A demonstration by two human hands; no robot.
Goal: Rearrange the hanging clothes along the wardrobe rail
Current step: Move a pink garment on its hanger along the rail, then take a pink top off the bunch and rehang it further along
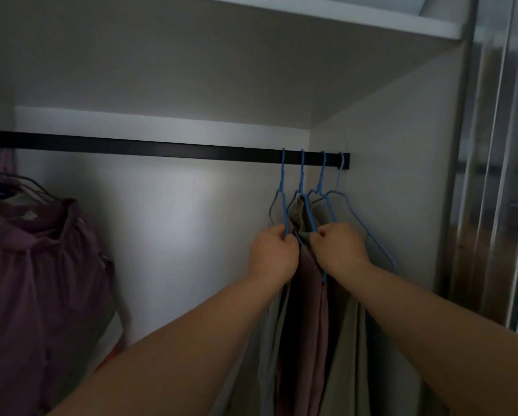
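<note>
Fingers of both hands curl round blue hangers: left hand (272, 253) and right hand (338, 247) grip among four at centre right, bunched at the rail (149, 147) end. Purple garment (38, 265) hangs lower left; spacing seems unfinished.

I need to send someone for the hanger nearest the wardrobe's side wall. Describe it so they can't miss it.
Follow the dark wardrobe rail to its right end, where four hangers bunch together. The rightmost hanger, beside the side panel, is the one. Its hook looks paler than its three blue neighbours, and neither hand grips it.
</note>
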